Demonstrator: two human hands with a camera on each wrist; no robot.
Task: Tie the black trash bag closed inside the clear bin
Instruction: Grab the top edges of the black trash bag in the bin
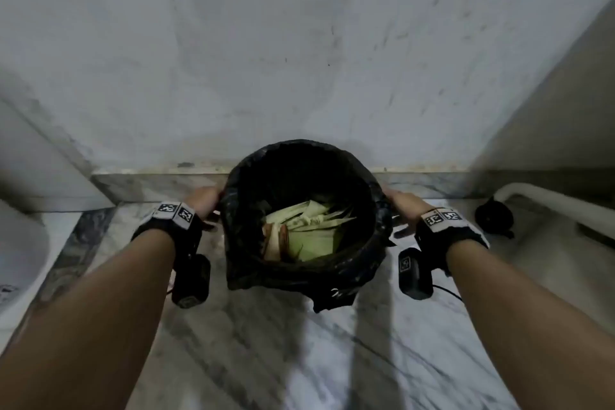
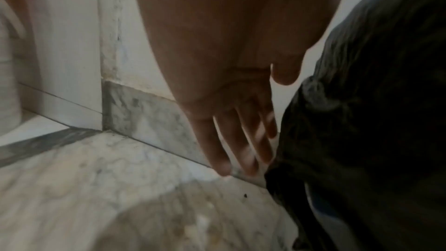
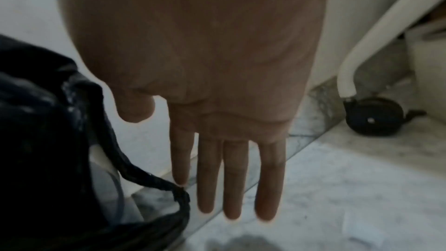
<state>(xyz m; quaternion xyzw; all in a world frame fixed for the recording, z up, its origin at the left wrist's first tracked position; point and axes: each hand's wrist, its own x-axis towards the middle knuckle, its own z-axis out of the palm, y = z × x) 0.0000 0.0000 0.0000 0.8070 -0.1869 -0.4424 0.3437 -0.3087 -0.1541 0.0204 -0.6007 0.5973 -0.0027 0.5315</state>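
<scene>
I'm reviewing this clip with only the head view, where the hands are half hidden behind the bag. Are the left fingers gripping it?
Observer: No. The left hand has straight fingers beside the black trash bag, not curled round it.
Operator: And the right?
Observer: The right hand is flat and open too, holding nothing.
Operator: Is the clear bin visible anywhere?
Observer: A pale strip of the clear bin shows under the bag's overhanging edge.

Head view overhead; wrist views close along each palm (bag (image 1: 299,210) shared)
</scene>
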